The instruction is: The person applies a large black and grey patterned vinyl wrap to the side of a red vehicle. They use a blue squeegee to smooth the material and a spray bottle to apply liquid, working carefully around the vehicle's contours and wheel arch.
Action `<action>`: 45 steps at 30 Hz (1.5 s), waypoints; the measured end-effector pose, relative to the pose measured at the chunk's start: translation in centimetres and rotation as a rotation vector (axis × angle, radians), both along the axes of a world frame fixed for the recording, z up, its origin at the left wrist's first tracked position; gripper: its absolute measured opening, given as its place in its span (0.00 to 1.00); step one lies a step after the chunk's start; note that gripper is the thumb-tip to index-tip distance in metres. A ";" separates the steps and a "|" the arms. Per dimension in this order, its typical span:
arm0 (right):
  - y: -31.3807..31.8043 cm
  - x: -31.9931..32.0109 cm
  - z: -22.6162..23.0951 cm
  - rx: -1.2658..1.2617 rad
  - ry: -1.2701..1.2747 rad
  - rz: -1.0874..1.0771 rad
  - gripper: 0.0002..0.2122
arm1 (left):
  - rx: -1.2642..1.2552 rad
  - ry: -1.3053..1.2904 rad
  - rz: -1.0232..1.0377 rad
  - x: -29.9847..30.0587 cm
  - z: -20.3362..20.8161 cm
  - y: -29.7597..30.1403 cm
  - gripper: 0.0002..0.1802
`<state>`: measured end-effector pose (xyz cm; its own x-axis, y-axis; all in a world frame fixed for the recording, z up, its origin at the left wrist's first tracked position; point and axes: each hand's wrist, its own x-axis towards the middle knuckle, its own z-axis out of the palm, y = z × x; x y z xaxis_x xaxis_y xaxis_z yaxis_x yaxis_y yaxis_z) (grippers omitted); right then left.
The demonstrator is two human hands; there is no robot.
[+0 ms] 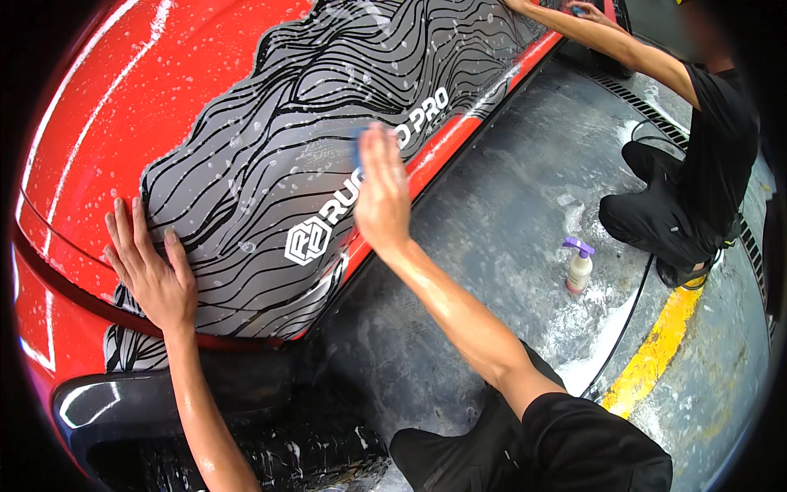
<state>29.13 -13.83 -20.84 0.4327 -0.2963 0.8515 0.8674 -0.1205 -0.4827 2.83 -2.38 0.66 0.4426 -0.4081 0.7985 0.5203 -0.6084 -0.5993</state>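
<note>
the step in hand seems to be the smoothing of a grey film [238,184] with black wavy lines, which lies over the lower side of a red car body [123,107], in the left and far part of the scene. the right hand [384,201] has its fingers together, clamped on a blue tool [359,148]; it is blurred and mostly hidden, so i cannot tell its exact kind. in my judgement, the next move calls for an even, light pressure along the white lettering, with the film held steady. the right forearm comes from the near right and reaches far and to the left, the wrist almost straight. the left hand [154,279] rests at the left edge of the film, palm down, its fingers apart and pointing to the far side, its forearm rising from the near edge. a spray bottle [579,269] stands on the floor [484,213] at right.
</note>
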 end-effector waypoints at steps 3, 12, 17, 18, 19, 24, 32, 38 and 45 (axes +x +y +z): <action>0.6 -1.4 1.8 -0.014 -0.084 0.087 0.37 | 0.008 -0.007 0.000 -0.1 0.2 0.0 0.33; 0.0 -2.8 2.4 -0.096 -0.108 0.061 0.36 | 0.003 -0.011 0.002 -0.4 0.1 0.3 0.33; -1.6 -0.9 1.3 0.000 -0.112 -0.017 0.37 | -0.002 -0.014 -0.007 -0.2 0.1 -0.1 0.33; -1.5 -1.4 1.6 0.002 -0.117 0.033 0.37 | -0.003 -0.011 -0.004 -0.2 -0.1 0.0 0.33; -1.2 -1.9 2.1 0.004 -0.122 0.083 0.37 | -0.005 -0.009 -0.005 -0.1 -0.2 0.1 0.33; -2.8 -0.9 0.8 -0.040 -0.045 0.026 0.35 | -0.008 -0.011 -0.001 -0.3 0.0 0.0 0.33; -2.1 -1.1 1.0 -0.048 -0.070 0.015 0.37 | -0.015 -0.006 -0.008 -0.2 0.0 0.0 0.34; -2.1 -2.2 2.6 -0.090 -0.137 -0.010 0.35 | -0.021 -0.008 0.000 -0.3 -0.2 0.2 0.33; -2.3 -2.4 3.8 -0.142 -0.191 -0.029 0.31 | -0.016 -0.010 0.000 -0.3 -0.2 0.0 0.33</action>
